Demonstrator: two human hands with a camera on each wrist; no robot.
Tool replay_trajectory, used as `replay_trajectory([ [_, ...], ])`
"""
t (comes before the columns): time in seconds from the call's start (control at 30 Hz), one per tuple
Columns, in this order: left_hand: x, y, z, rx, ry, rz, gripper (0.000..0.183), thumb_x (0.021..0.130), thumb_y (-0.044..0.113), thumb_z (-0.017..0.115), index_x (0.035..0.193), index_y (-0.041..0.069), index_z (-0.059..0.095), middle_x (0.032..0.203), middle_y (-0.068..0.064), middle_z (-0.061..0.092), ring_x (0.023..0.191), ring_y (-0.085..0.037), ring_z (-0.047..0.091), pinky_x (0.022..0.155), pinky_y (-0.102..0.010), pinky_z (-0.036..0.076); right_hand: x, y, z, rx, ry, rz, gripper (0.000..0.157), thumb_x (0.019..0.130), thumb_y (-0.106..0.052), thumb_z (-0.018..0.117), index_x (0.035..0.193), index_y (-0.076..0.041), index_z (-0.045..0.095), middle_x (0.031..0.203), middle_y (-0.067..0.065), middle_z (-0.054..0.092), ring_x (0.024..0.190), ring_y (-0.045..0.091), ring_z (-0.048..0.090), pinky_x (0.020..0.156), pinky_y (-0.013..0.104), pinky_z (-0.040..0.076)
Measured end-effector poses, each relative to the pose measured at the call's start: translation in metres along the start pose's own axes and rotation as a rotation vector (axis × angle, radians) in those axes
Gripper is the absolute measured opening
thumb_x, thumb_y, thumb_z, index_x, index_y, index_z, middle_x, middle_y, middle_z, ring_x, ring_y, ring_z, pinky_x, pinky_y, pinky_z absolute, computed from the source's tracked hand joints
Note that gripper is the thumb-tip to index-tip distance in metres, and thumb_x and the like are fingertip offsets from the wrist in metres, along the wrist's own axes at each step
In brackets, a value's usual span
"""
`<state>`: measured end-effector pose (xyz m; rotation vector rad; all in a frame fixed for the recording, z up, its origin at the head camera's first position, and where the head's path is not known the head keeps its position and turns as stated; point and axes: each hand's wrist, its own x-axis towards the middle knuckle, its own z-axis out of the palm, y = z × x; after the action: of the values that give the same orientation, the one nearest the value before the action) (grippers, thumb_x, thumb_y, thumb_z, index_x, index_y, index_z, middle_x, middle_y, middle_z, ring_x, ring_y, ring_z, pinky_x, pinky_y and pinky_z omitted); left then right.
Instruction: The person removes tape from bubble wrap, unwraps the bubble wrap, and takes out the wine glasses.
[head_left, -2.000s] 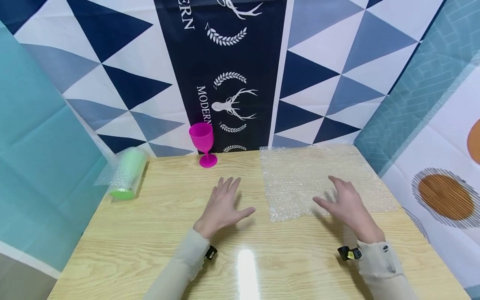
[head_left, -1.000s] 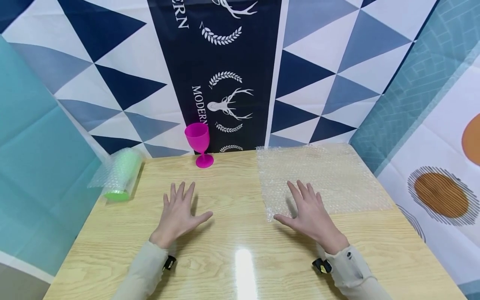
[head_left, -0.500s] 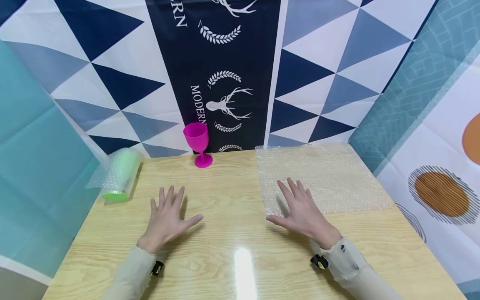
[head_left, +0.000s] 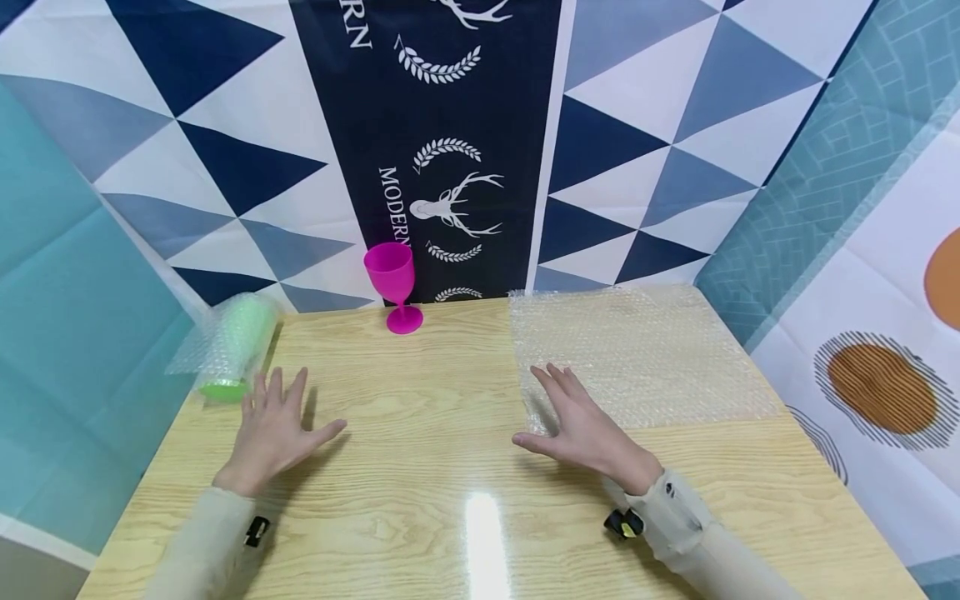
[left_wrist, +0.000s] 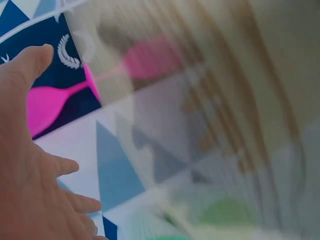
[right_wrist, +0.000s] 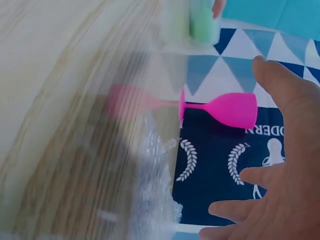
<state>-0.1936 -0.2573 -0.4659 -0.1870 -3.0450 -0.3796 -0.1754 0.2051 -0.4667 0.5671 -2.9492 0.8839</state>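
Note:
My left hand (head_left: 272, 433) hovers over the left part of the table, fingers spread, holding nothing. Just beyond its fingertips lies a green cylinder (head_left: 247, 333) wrapped in bubble wrap. My right hand (head_left: 583, 429) is also spread and holds nothing, near the front left corner of a flat bubble wrap sheet (head_left: 637, 358). A pink goblet (head_left: 391, 275) stands upright at the table's back edge, between and beyond the hands. The left wrist view shows the goblet (left_wrist: 47, 105) past the thumb; the right wrist view shows it (right_wrist: 232, 110) beside the right hand.
The light wood table (head_left: 405, 467) reflects a bright strip of light near its front. Patterned cloth (head_left: 465, 150) hangs behind the table, with a teal sheet (head_left: 82, 333) on the left and a white printed sheet (head_left: 885, 383) on the right.
Both hands have moved left across the table, the left one toward the wrapped green cylinder. The right hand has left the middle of the bubble wrap sheet. Goblet, cylinder and sheet stay put.

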Motion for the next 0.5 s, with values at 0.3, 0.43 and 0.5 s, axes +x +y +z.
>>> replay_trajectory([
  [0.3, 0.014, -0.039, -0.023, 0.036, 0.095, -0.005, 0.112, 0.086, 0.068, 0.067, 0.156, -0.009, 0.027, 0.156, -0.051, 0.010, 0.143, -0.073, 0.002, 0.110, -0.085, 0.014, 0.007, -0.007, 0.002, 0.121, -0.031, -0.016, 0.106, 0.085, -0.069, 0.071, 0.164, -0.017, 0.025, 0.168, 0.020, 0.026, 0.154, 0.046, 0.022, 0.118, 0.070, 0.030],
  [0.43, 0.024, -0.055, -0.031, 0.041, 0.139, -0.019, 0.107, 0.088, 0.061, 0.069, 0.153, -0.014, 0.029, 0.150, -0.056, 0.014, 0.139, -0.077, 0.006, 0.107, -0.085, 0.018, 0.010, -0.013, 0.004, 0.153, -0.055, -0.033, 0.105, 0.085, -0.069, 0.071, 0.164, -0.018, 0.025, 0.168, 0.016, 0.028, 0.155, 0.044, 0.022, 0.120, 0.068, 0.028],
  [0.5, 0.029, -0.060, -0.033, 0.037, 0.149, -0.035, 0.106, 0.089, 0.059, 0.069, 0.151, -0.017, 0.028, 0.149, -0.057, 0.014, 0.138, -0.078, 0.007, 0.107, -0.085, 0.019, 0.011, -0.015, 0.005, 0.154, -0.063, -0.043, 0.105, 0.085, -0.069, 0.071, 0.164, -0.019, 0.024, 0.168, 0.015, 0.028, 0.156, 0.042, 0.023, 0.120, 0.067, 0.028],
])
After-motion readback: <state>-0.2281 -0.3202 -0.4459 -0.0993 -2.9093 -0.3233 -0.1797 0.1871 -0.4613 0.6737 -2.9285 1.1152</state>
